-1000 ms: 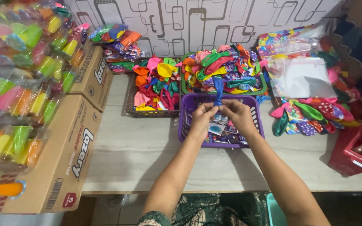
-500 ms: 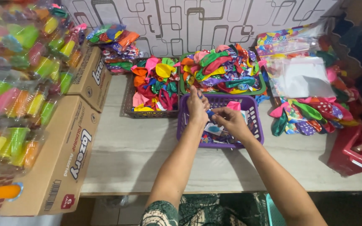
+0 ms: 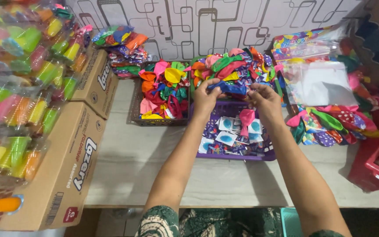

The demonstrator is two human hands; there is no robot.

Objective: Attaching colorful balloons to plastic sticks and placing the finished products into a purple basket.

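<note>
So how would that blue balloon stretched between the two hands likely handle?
The blue balloon is uninflated and pulled between the left hand and right hand, so it is probably floppy, stretchy and very light. Let go, it would likely sag rather than roll.

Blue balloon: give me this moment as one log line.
left hand: pinching blue balloon | right hand: pinching its other end | position: above purple basket | pink balloon: lying in basket
</note>
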